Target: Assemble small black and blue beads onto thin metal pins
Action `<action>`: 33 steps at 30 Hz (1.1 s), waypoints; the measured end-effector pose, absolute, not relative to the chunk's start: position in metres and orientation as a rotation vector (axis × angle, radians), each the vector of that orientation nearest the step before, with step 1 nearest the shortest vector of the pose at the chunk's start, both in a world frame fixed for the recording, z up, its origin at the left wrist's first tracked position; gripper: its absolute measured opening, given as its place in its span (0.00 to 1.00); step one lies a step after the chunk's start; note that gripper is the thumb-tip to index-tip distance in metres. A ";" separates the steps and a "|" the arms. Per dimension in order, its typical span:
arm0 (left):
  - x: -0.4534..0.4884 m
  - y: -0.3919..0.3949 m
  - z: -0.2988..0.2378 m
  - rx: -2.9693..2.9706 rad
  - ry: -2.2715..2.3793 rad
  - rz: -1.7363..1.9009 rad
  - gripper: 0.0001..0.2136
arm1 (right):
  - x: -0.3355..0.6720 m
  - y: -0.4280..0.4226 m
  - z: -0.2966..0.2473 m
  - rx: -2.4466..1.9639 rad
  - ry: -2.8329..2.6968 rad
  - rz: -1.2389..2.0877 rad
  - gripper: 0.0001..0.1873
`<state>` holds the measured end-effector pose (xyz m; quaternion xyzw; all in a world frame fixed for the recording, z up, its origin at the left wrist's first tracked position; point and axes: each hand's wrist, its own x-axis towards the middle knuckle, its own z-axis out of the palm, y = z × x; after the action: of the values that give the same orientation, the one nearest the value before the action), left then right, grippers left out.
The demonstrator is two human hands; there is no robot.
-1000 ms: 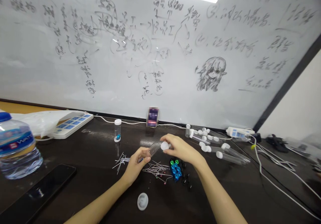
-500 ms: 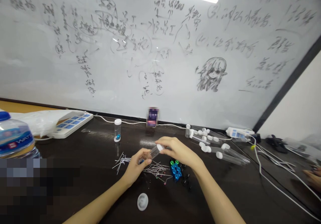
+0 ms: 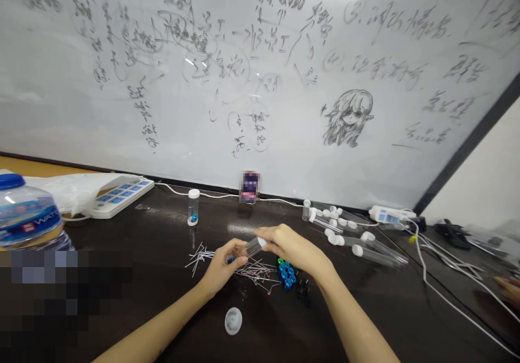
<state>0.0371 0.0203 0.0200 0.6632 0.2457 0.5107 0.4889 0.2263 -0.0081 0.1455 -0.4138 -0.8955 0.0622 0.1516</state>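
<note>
My left hand [image 3: 222, 264] is closed round the lower end of a clear plastic tube [image 3: 252, 248] with something blue inside near its base. My right hand [image 3: 293, 249] pinches the tube's upper end, fingers over its white cap [image 3: 261, 242]. Both hands hover just above a scatter of thin metal pins [image 3: 247, 268] on the dark table. A cluster of blue and green beads [image 3: 286, 273] and some black ones [image 3: 303, 289] lie under my right wrist.
A loose white cap [image 3: 233, 320] lies near me. A capped vial with a blue bead [image 3: 193, 207] stands behind. Several capped tubes [image 3: 349, 235] lie at the right, with cables [image 3: 439, 276] and a power strip [image 3: 388, 214]. A water bottle [image 3: 28, 219] stands left.
My right hand has brought the white cap down onto the tube's open end and closed over it. Both hands have sunk slightly toward the pins.
</note>
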 end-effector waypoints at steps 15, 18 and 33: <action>0.039 0.021 0.020 1.440 0.572 1.308 0.12 | 0.204 -0.016 0.148 -1.106 -2.260 0.174 0.38; 0.039 0.021 0.021 1.400 0.572 1.326 0.11 | 0.197 -0.020 0.149 -1.159 -2.102 0.097 0.38; 0.031 0.019 0.032 1.402 0.573 1.445 0.11 | 0.196 -0.029 0.155 -1.214 -2.165 0.197 0.32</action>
<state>0.0307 0.0188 0.0323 0.5798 0.2370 0.5975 0.5006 0.1962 -0.0288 0.1545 -0.4619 -0.8238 0.0750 0.3199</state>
